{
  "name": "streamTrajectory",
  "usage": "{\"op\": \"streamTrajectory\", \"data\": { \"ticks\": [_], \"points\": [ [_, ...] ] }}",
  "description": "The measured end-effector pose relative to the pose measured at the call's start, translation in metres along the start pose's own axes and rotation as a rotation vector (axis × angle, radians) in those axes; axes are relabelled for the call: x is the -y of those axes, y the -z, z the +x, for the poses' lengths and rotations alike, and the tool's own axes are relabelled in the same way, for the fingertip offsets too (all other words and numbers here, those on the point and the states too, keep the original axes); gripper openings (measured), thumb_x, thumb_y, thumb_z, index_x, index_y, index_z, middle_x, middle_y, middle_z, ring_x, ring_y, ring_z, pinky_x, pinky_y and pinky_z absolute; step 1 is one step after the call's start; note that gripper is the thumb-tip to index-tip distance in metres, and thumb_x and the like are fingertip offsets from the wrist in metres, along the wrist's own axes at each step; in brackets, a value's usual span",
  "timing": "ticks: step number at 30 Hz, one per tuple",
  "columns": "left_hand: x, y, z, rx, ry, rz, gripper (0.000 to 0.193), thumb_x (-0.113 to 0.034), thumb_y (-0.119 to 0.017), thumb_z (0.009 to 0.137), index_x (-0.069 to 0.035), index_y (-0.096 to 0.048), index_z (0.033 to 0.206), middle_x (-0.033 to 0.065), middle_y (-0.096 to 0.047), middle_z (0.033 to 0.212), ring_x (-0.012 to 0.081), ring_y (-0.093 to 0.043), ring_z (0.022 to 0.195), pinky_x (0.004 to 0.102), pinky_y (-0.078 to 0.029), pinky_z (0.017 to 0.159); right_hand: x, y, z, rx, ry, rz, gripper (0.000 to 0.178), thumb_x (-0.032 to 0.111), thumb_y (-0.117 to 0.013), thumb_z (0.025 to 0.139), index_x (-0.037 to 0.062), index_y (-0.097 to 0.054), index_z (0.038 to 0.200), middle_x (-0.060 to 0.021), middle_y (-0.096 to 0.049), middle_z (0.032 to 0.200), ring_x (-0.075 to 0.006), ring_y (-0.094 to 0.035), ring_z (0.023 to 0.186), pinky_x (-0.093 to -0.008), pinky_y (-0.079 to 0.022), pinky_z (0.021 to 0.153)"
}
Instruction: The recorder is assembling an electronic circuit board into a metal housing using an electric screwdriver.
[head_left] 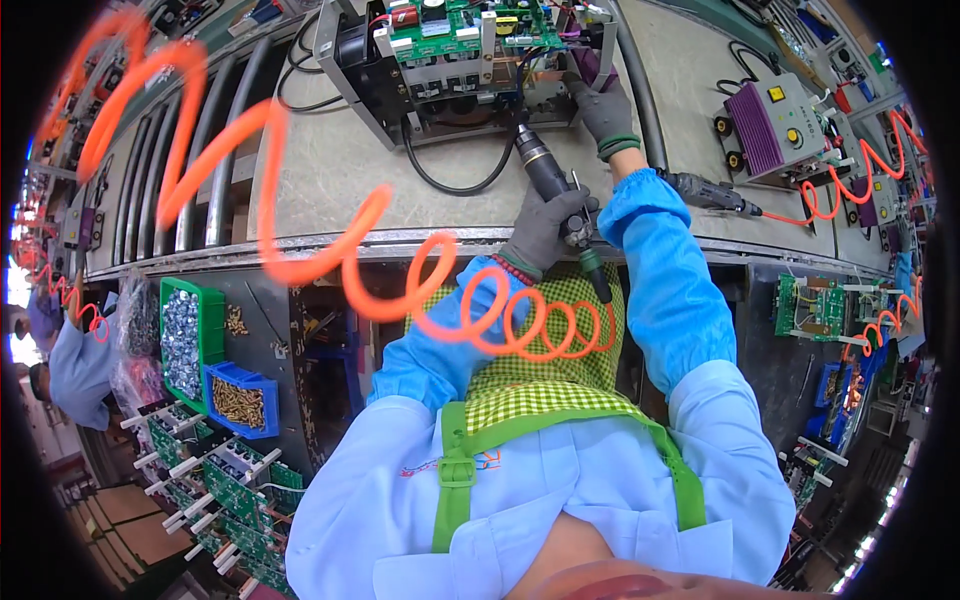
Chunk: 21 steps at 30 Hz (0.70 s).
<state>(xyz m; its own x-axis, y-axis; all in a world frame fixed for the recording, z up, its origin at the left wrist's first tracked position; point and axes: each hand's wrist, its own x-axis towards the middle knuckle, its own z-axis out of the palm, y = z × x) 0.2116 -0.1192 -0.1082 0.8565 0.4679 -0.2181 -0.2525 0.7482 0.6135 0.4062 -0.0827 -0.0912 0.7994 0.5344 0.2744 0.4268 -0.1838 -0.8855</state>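
Closest to the worker's body is a green-and-yellow checked cloth apron [545, 375]. Above it, a curly bright orange hose [270, 190] joins the bottom end of a long black hand-held driver [543, 170]. The left hand [540, 232], in a grey glove, has its grip closed round the driver. I'd say it should hold firm and line the tool up straight, so the nose doesn't slip sideways. The springy hose could tug, so a steady wrist would help.

Farther up, on the pale flat surface [330, 190], a thick black rubber cable [455, 190] loops near the driver's nose; best keep it clear. Behind that sits an open grey metal box [455, 105] with a green circuit board [432, 46] on top. The nose points at its front edge; I can't tell if they touch.

The right hand [605, 115], also grey-gloved, is at the box's right side, by a purple panel [592, 64]. Its fingertips are hidden, so I can't tell whether its grip holds anything. Those fingers should stay away from the nose.
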Motion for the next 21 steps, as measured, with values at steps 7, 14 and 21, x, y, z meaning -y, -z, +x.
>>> {"op": "streamTrajectory", "data": {
  "ticks": [7, 14, 21],
  "points": [
    [-0.001, -0.004, 0.004, -0.070, -0.045, 0.002, 0.038, -0.008, -0.066, 0.077, -0.005, -0.040, 0.105, 0.0121, -0.056, 0.086, 0.0239, -0.063, 0.077, 0.0376, -0.056, 0.066, -0.001, 0.003, 0.005, 0.089, -0.023, -0.062, 0.067, 0.048, -0.071, 0.072, 0.0087, -0.052, 0.123, -0.0132, -0.066, 0.106, -0.0285, -0.063, 0.099, -0.0344, -0.048, 0.085],
    [-0.002, -0.002, 0.006, -0.101, -0.008, -0.023, 0.043, -0.006, -0.063, 0.077, -0.007, -0.032, 0.107, 0.0114, -0.054, 0.077, 0.0226, -0.062, 0.062, 0.0379, -0.057, 0.059, -0.006, 0.003, 0.011, 0.137, -0.031, -0.143, 0.065, 0.049, -0.069, 0.074, 0.0099, -0.053, 0.123, -0.0142, -0.065, 0.108, -0.0298, -0.062, 0.103, -0.0357, -0.047, 0.088],
    [-0.002, -0.005, 0.012, -0.099, -0.047, 0.123, 0.026, -0.007, -0.063, 0.077, -0.001, -0.042, 0.091, 0.0112, -0.056, 0.069, 0.0226, -0.061, 0.057, 0.0377, -0.058, 0.060, 0.016, 0.014, 0.003, 0.152, 0.057, -0.146, 0.049, 0.044, -0.067, 0.078, 0.0122, -0.061, 0.115, -0.0106, -0.068, 0.103, -0.0275, -0.064, 0.097, -0.0344, -0.049, 0.082]
  ]
}}
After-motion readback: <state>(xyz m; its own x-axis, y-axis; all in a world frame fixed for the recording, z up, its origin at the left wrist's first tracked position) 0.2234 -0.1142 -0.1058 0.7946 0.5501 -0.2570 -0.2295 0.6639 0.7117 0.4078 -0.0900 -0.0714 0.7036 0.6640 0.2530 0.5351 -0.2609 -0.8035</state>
